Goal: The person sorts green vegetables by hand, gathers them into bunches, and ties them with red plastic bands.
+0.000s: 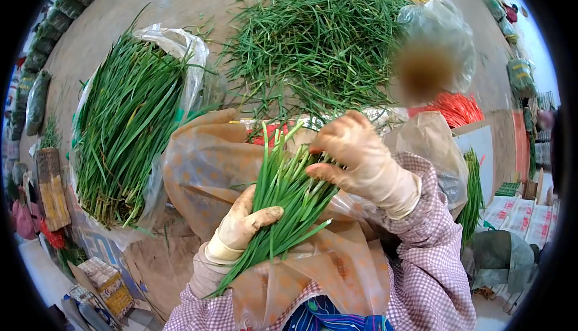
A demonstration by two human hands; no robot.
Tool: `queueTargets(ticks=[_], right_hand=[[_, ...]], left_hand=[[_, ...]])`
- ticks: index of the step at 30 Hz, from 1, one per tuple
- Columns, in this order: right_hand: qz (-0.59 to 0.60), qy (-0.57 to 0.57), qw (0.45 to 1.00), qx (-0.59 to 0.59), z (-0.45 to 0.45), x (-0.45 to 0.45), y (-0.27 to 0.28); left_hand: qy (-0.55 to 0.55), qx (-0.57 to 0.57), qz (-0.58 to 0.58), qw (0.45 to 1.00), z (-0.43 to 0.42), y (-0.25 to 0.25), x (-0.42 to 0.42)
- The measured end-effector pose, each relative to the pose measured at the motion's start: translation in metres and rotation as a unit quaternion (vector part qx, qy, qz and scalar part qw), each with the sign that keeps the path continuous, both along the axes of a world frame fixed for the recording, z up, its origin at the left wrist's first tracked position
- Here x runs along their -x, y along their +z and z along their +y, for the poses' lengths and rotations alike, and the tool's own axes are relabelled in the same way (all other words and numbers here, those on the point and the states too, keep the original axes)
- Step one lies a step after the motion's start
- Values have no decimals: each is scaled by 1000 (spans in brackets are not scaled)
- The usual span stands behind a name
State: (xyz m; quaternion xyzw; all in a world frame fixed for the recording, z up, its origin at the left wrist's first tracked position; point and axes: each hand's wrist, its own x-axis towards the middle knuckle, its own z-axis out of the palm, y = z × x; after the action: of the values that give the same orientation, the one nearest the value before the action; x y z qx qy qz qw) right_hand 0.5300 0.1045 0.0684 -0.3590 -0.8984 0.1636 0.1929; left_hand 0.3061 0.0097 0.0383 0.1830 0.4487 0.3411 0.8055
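Bunch of green stalks: the handful [289, 195] lies slanted between the two hands, above the lap; its pale ends mostly point up and away from the body, and its leafy end trails down beside the left wrist.
Left hand: gloved [241, 225], wrapped around the bunch from its left side, thumb laid across the front, gripping it.
Right hand: gloved [355, 156], at the upper right of the bunch, fingers bent and thumb extended toward the pale ends; a gap shows between forefinger and thumb, and whether a stalk is pinched there I cannot tell.
Lap: translucent plastic sheet [198, 156] with orange spots, spread over the knees beneath the bunch.
Sleeve: checked cloth [430, 241], above the right glove's cuff.
Left of the knees: a large bundle of greens [129, 126] in a white plastic bag [197, 48], well apart from the right hand.
Beyond the knees: a loose heap of greens [319, 36] on the floor [180, 0].
Right, past the right hand: red strands [456, 109].
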Motion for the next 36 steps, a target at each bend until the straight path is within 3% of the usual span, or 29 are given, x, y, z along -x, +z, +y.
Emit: queueTargets(ticks=[1, 7, 9, 13, 15, 16, 19, 20, 21, 22, 23, 25, 27, 29, 30, 31, 35, 36], right_hand=[[-37, -3, 999, 26, -2, 2, -12], [36, 14, 987, 158, 0, -6, -11], [149, 4, 958, 245, -3, -9, -21], [135, -2, 961, 241, -4, -12, -25], [29, 18, 998, 58, -3, -8, -25], [-1, 15, 1000, 22, -4, -6, -25], [80, -57, 995, 28, -7, -10, -37], [160, -132, 978, -12, -3, -15, -46], [330, -281, 880, 196, 3, -22, -53], [414, -335, 795, 291, 24, -38, -40], [455, -360, 774, 254, 40, -51, -39], [420, -339, 800, 261, 50, -56, -39], [271, -188, 908, 260, 33, -28, -20], [110, -33, 929, 352, 30, -12, -12], [37, 16, 904, 425, 36, -1, -6], [-37, 66, 867, 493, 42, 10, -3], [67, 75, 813, 574, 40, 22, -25], [105, 34, 821, 561, 38, 21, -21]], left_hand=[[4, -3, 10, 1000, 0, 2, -1], [27, -39, 18, 999, 1, 9, 1], [20, -44, 58, 997, 1, 9, 0], [37, -35, 42, 998, 0, 8, -3], [44, -36, 46, 997, 0, 5, -2], [23, -79, 85, 993, -1, 4, 0], [27, -82, 54, 995, -2, 3, -1], [18, -88, 72, 993, -2, 3, 1], [19, -87, 72, 993, -2, 4, 1], [30, -77, 59, 995, -3, 6, 0], [42, -69, 46, 996, -2, 7, -1], [29, -88, 67, 993, 0, 7, -1], [14, -97, 88, 991, -2, 3, -1], [-39, -183, 167, 968, -2, -1, 1], [4, -112, 99, 989, 0, 7, -4], [1, -113, 100, 989, -1, 5, -4], [-7, -133, 120, 984, -3, 5, -1], [35, -84, 73, 993, -2, 14, -5]])
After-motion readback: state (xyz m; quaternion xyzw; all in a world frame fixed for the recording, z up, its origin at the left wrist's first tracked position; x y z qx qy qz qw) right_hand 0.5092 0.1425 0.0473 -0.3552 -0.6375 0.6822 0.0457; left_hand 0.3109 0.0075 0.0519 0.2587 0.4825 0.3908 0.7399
